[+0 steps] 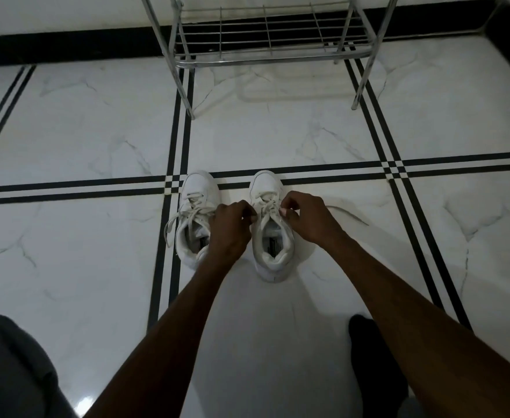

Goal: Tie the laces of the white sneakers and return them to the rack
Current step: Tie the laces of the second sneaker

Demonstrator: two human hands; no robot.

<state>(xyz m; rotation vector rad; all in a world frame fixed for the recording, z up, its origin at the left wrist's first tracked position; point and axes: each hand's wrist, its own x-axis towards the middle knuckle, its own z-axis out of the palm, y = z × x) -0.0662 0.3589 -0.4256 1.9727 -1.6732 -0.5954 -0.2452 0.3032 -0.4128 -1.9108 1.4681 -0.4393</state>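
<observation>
Two white sneakers (235,224) stand side by side on the marble floor (97,131), toes toward the metal rack (266,37), which is well apart from them. The left hand (231,221) and the right hand (305,217) each pinch the laces (267,208) of the right sneaker (270,233), one on each side of it. The left sneaker (195,218) lies just beside the left hand, its laces loose.

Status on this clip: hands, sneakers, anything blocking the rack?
Left hand and right hand both pinching laces on right sneaker. Left sneaker laces loose. Both on floor, rack shelf ahead, path open.
</observation>
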